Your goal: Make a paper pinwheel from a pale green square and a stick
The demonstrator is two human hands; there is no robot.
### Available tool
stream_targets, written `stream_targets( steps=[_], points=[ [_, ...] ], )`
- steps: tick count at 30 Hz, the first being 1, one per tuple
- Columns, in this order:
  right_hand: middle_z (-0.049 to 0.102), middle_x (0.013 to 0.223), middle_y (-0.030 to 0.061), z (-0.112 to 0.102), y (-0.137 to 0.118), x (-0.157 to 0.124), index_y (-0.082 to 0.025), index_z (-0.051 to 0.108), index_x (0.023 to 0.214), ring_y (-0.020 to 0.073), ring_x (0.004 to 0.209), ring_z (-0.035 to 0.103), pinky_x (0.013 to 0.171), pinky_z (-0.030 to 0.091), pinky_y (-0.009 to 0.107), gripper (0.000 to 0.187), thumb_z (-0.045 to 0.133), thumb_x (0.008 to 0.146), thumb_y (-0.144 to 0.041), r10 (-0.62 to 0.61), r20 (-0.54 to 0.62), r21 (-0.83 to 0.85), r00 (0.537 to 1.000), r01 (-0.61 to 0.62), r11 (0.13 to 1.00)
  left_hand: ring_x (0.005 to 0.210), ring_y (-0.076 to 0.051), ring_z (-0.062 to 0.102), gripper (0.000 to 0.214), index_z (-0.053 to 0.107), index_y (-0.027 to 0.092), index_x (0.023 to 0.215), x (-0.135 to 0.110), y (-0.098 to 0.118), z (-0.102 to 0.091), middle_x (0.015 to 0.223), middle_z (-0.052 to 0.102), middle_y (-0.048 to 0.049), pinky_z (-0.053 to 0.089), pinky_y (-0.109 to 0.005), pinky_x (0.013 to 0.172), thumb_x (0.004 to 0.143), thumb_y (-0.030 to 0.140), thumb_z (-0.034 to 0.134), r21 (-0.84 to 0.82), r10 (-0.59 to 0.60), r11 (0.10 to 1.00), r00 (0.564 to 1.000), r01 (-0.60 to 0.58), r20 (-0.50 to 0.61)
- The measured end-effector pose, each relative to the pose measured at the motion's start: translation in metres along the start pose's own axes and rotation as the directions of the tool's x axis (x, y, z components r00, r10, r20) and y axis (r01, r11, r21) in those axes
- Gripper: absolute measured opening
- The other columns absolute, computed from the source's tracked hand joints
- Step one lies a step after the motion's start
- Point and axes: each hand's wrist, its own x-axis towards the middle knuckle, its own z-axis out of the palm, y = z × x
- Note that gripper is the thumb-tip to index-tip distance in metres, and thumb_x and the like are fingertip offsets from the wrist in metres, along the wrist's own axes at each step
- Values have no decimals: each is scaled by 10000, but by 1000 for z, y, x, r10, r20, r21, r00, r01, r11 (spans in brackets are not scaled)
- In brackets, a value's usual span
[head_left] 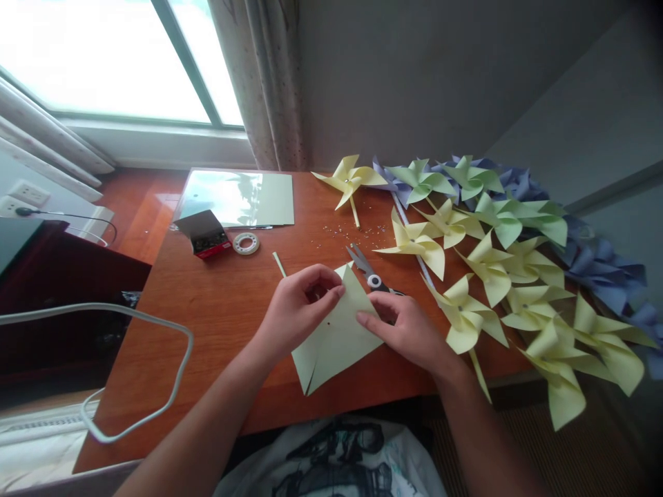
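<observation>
A pale yellow-green paper square [339,338] with slits at its corners and a small hole near its middle is held up over the table. My left hand [305,300] pinches its upper corner between thumb and fingertips. At the right edge, my right hand [401,324] grips the sheet, thumb on the near face and fingers behind. Just past the paper lies a pair of scissors [370,269] with dark handles, partly hidden by my right hand. A thin rolled paper stick [280,264] pokes out beyond my left hand.
Yellow pinwheels [460,310], green pinwheels [500,214] and purple ones [603,273] crowd the right side. A small open red box [210,241], a tape roll [246,243] and a stack of sheets [277,200] sit at the far left. Tiny scraps dot the table [207,331].
</observation>
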Motion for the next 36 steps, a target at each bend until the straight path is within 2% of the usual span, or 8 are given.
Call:
stream_targets(
  steps=[2, 4, 8, 14, 20, 24, 30, 36],
  points=[
    [775, 906, 33, -1, -3, 2, -208, 738, 983, 216, 832, 731, 755, 581, 305, 205, 702, 879, -382, -26, -56, 6, 998, 26, 1000, 658, -138, 544, 171, 665, 181, 864, -1, 0, -1, 752, 633, -13, 424, -228, 579, 882, 348, 696, 12, 15, 1000, 1000, -15, -3],
    [783, 981, 54, -1, -7, 6, -212, 736, 1009, 226, 900, 740, 812, 591, 327, 214, 702, 883, -381, -79, -161, -4, 984, 79, 997, 650, -132, 533, 147, 669, 180, 868, -1, 0, -1, 740, 629, -8, 417, -222, 568, 892, 325, 677, 38, 36, 999, 999, -36, 1],
    [773, 1010, 52, 2, -18, 17, -216, 734, 1014, 204, 896, 728, 810, 593, 319, 163, 694, 886, -308, -207, -275, -59, 939, 198, 978, 620, -119, 507, 109, 672, 178, 859, -2, 1, 0, 705, 619, 3, 397, -214, 547, 898, 278, 651, 122, 60, 991, 998, -63, 26],
    [751, 919, 20, 6, -26, 25, -224, 723, 941, 176, 836, 705, 796, 579, 303, 69, 667, 900, -231, -340, -281, -160, 898, 305, 939, 621, -122, 522, 104, 678, 179, 875, -3, 1, 1, 703, 623, 0, 392, -213, 547, 903, 271, 638, 143, 60, 987, 997, -67, 52],
    [727, 891, 13, 5, -25, 22, -228, 701, 880, 174, 858, 690, 816, 555, 308, 109, 635, 915, -149, -449, -236, -235, 862, 398, 887, 623, -117, 511, 172, 711, 170, 904, -3, 1, 1, 702, 623, 5, 383, -220, 563, 941, 306, 612, 130, 47, 990, 996, -56, 71],
    [733, 904, 22, 5, -20, 21, -231, 711, 869, 183, 884, 700, 828, 559, 324, 146, 641, 912, -111, -488, -223, -229, 844, 441, 868, 659, -122, 518, 194, 709, 163, 916, -3, -1, 1, 737, 640, -4, 396, -226, 586, 944, 334, 621, 68, 9, 998, 996, -15, 92],
    [732, 917, 41, 9, -10, 21, -234, 759, 870, 185, 871, 708, 799, 563, 330, 209, 657, 893, -52, -548, -272, -202, 791, 510, 836, 684, -133, 516, 245, 699, 146, 912, -1, 0, 2, 766, 637, -20, 410, -239, 599, 928, 385, 646, -101, -51, 993, 991, 64, 124],
    [731, 906, 36, 12, -10, 21, -240, 772, 870, 172, 858, 706, 793, 555, 316, 231, 664, 891, -37, -558, -288, -200, 778, 521, 830, 685, -135, 501, 267, 704, 147, 895, -1, 5, 1, 762, 633, -21, 394, -245, 591, 912, 412, 674, -104, -54, 992, 991, 67, 122]
  ],
)
